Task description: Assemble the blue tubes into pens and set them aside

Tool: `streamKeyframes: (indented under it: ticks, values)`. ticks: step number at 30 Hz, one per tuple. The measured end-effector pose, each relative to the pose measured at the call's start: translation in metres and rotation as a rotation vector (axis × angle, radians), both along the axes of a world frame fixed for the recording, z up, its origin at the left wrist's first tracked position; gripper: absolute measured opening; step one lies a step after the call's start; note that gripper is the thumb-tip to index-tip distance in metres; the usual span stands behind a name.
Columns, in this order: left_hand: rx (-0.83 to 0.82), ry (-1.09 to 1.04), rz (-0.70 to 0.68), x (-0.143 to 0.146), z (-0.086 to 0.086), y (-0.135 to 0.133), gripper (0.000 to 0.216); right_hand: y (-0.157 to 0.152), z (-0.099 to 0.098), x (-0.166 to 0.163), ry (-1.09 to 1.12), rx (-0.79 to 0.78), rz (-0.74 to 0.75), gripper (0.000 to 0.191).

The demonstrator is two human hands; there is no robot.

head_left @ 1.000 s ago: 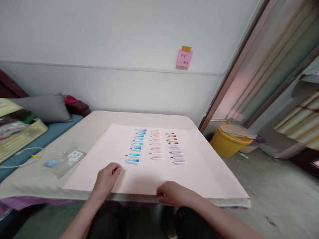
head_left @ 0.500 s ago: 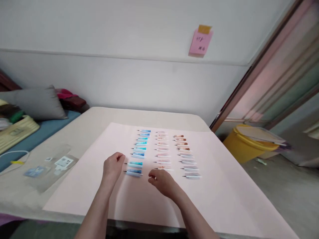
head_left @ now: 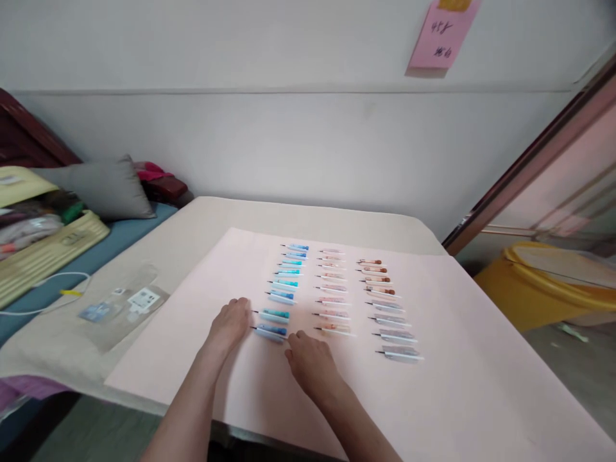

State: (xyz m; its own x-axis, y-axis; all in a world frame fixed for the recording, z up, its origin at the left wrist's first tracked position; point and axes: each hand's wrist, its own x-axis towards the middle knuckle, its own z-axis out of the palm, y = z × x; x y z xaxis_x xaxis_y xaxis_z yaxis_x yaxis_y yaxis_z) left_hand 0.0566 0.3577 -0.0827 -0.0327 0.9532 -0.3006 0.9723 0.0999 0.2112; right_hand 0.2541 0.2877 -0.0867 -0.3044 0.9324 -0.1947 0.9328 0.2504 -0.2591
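Observation:
Several slim pens with dark tips lie in three columns on a pale pink sheet [head_left: 183, 359]. The left column is blue and teal, its two nearest being a teal pen [head_left: 274, 314] and a blue pen [head_left: 270, 330]. Just left of their tips rests my left hand [head_left: 231, 324], fingers curled together; whatever is under them is hidden. My right hand [head_left: 310, 359] is at the blue pen's right end, fingers bent and thumb slightly apart. It seems to touch that end. Right of it lies a pale orange pen [head_left: 334, 329], lowest in the middle column.
Clear plastic packaging [head_left: 137, 308] lies on the cream table cover at left. Beyond are a white cable [head_left: 77, 276], a grey pillow [head_left: 108, 189] and a yellow basket [head_left: 62, 250]. Grey pens [head_left: 397, 353] end the right column. A yellow bin [head_left: 520, 289] stands at right.
The view has swung left and come closer. Both hands have lowered towards the sheet, and the right hand has come in to the blue pen's right end. The pens keep their arrangement.

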Motion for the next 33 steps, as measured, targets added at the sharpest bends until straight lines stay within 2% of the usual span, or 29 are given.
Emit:
streamKeyframes:
  ticks: [6, 15, 25, 33]
  values:
    - [-0.022, -0.074, -0.055, 0.012, 0.0, -0.005, 0.035, -0.003, -0.002, 0.002, -0.014, 0.01, 0.04, 0.02]
    - [-0.029, -0.044, -0.062, -0.002, 0.003, -0.006, 0.037, -0.002, 0.003, 0.007, -0.042, -0.003, 0.038, 0.019]
    - [-0.029, -0.08, -0.095, 0.0, 0.008, -0.01, 0.036, -0.001, -0.004, 0.007, -0.069, 0.026, 0.044, 0.019]
    - [-0.015, -0.093, -0.136, 0.004, 0.015, -0.021, 0.039, -0.001, 0.001, 0.006, -0.072, 0.026, 0.031, 0.019]
